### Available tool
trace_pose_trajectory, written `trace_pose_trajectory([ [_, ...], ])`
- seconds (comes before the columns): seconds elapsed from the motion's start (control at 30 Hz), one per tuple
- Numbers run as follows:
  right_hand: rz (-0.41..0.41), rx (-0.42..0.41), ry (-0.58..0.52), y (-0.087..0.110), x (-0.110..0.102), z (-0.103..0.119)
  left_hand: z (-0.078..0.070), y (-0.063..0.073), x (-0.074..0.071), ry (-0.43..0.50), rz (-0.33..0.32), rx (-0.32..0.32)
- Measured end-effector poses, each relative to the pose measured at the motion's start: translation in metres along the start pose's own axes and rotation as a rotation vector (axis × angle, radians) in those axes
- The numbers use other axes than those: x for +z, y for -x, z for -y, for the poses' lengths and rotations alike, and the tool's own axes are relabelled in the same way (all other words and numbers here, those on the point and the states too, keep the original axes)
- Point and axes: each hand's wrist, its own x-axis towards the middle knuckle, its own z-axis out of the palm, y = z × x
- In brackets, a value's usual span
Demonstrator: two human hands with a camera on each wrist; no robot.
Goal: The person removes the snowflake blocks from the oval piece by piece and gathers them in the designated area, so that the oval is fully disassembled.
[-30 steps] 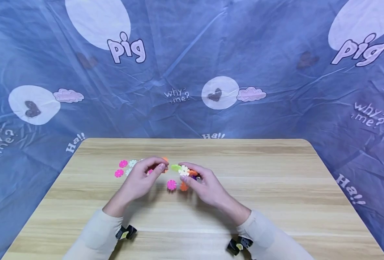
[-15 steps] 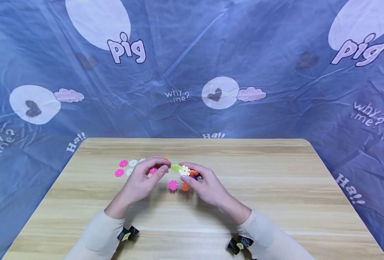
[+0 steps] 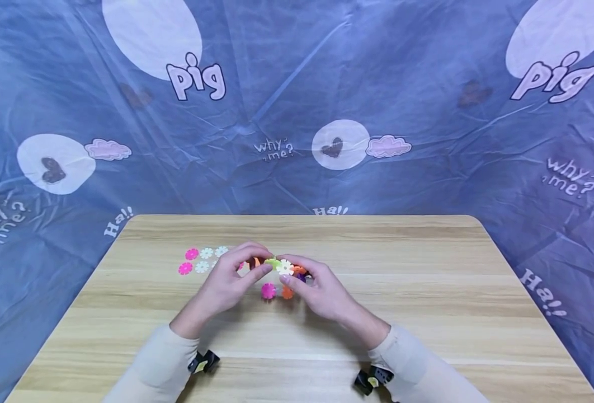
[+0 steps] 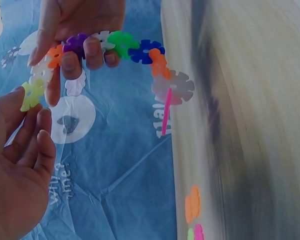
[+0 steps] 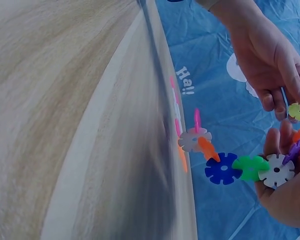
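Observation:
A curved chain of interlocking plastic snowflake discs hangs from my right hand, whose fingers and thumb grip it near a white disc and an orange disc. With thumb and fingers, my left hand pinches the yellow-green disc at the chain's upper end. Purple, green and blue discs follow along the chain. Its free end dangles over the table, with a pale disc and a pink disc. My right palm and fingers hide parts of it in the head view.
Loose snowflake discs lie on the wooden table left of the hands: pink ones, pale ones and an orange one, partly behind my left hand. A blue printed cloth hangs behind the table.
My left hand has moved right, up to my right hand, and its fingertips have taken hold of the yellow-green disc. My right hand has stayed nearly still.

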Motion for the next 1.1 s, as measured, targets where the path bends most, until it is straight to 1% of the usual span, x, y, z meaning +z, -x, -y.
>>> trace_pose_trajectory([
  [0.1, 0.005, -0.010, 0.008, 0.000, 0.001, 0.001, -0.002, -0.001, 0.004, -0.010, 0.009, -0.002],
  [0.23, 0.006, -0.008, 0.010, 0.000, 0.001, 0.002, -0.002, -0.001, 0.007, -0.004, 0.003, -0.022],
  [0.4, -0.001, -0.006, 0.010, 0.000, 0.001, 0.003, -0.002, 0.000, 0.008, 0.020, -0.007, -0.049],
  [0.5, -0.011, -0.010, 0.014, -0.001, 0.001, 0.002, -0.002, 0.000, 0.008, 0.017, -0.014, -0.045],
  [0.7, -0.047, 0.011, -0.009, 0.000, -0.004, 0.001, -0.002, 0.002, 0.007, 0.002, -0.076, -0.007],
  [0.87, -0.013, 0.016, -0.042, -0.001, -0.007, 0.002, -0.003, 0.004, 0.007, -0.011, -0.125, -0.004],
  [1.0, -0.002, -0.002, -0.048, 0.000, -0.007, 0.002, -0.002, 0.007, 0.010, 0.020, -0.150, 0.010],
  [1.1, -0.003, -0.039, -0.056, 0.002, -0.005, 0.002, -0.002, 0.007, 0.013, 0.064, -0.165, 0.023],
])
